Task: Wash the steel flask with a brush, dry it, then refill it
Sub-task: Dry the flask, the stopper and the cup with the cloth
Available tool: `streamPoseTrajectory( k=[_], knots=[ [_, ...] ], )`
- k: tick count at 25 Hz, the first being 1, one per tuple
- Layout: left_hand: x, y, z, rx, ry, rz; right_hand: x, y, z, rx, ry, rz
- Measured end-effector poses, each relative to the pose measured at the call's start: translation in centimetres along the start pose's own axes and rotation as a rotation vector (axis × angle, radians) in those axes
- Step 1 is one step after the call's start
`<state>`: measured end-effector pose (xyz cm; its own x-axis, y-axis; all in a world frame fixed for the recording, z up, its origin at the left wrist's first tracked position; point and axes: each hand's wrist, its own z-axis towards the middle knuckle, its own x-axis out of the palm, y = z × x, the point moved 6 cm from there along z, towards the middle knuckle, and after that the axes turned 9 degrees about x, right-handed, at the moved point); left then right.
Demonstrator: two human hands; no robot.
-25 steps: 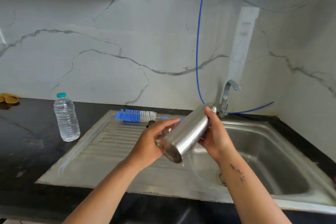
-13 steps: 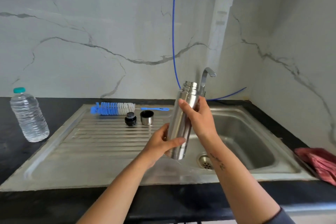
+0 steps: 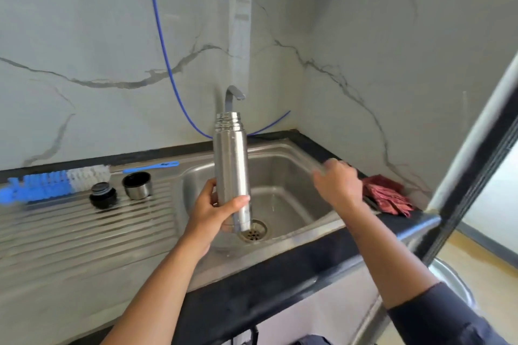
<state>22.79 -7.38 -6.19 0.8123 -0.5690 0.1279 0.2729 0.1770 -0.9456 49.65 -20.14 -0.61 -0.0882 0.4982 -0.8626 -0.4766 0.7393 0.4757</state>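
The steel flask (image 3: 231, 165) stands upright and uncapped over the sink basin (image 3: 283, 176), and my left hand (image 3: 214, 211) grips its lower part. My right hand (image 3: 337, 183) is off the flask, above the sink's right rim and close to the red cloth (image 3: 388, 196); motion blurs it and its fingers look loosely curled with nothing in them. The blue and white bottle brush (image 3: 53, 183) lies at the back of the drainboard (image 3: 84, 227). In front of the brush sit the black stopper (image 3: 103, 195) and the steel cup lid (image 3: 137, 185).
The tap (image 3: 234, 96) rises behind the flask, with a blue hose (image 3: 162, 45) hanging down the marble wall. The drain (image 3: 253, 230) lies below the flask. A black counter edge (image 3: 280, 280) runs along the front. A dark frame (image 3: 476, 168) stands at the right.
My right hand let go of the flask and moved right toward the red cloth. The left hand now holds the flask alone, upright. The view swung to the right, and the water bottle left the frame.
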Motion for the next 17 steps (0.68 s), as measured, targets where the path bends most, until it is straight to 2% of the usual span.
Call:
streamPoseTrajectory(
  k=[3, 6, 10, 14, 17],
  knots=[
    [-0.9, 0.3, -0.1, -0.003, -0.028, -0.061, -0.4, -6.3, 3.8, 0.222, -0.018, -0.271],
    [-1.7, 0.2, -0.3, 0.002, -0.048, -0.067, 0.6, -9.5, 5.4, 0.281, 0.015, -0.371],
    [-1.9, 0.1, -0.5, -0.001, -0.044, -0.064, 1.7, -10.5, 6.5, 0.243, 0.033, -0.429],
    [-1.9, -0.1, -0.7, 0.004, -0.033, -0.059, 0.5, -9.8, 6.2, 0.125, 0.095, -0.508],
    [-1.9, -0.3, -0.7, 0.012, -0.024, -0.063, -1.0, -8.8, 4.7, 0.091, 0.05, -0.625]
  ],
)
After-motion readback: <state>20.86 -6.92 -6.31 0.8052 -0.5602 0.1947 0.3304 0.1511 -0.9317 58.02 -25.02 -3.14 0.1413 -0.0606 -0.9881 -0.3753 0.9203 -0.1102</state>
